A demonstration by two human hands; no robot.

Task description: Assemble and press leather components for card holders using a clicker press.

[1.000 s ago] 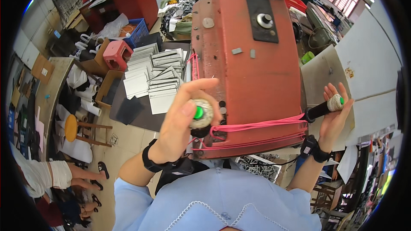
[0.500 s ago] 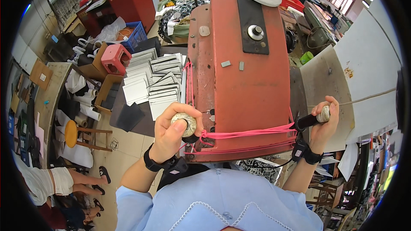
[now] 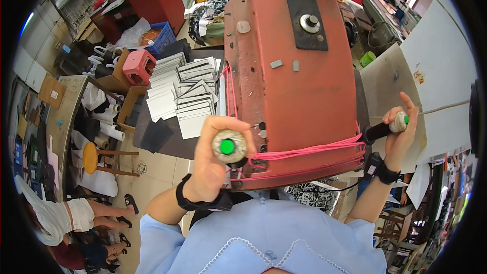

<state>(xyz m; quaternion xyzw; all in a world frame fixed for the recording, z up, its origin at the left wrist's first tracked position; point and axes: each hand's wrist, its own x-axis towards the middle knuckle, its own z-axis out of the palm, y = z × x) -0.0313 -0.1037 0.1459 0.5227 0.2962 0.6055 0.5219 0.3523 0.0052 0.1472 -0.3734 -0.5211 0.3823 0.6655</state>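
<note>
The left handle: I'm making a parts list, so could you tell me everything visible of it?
The left handle is seen almost end-on: a rounded grip in off-white, wrinkled wrapping, perhaps tape, with a round green button uncovered at its end. A black part shows just below. It sits at the near left corner of the red machine. The left hand curls its fingers around the far side, its thumb off the button. Pink cord reaches toward the black part; whether it is tied there is unclear.
</note>
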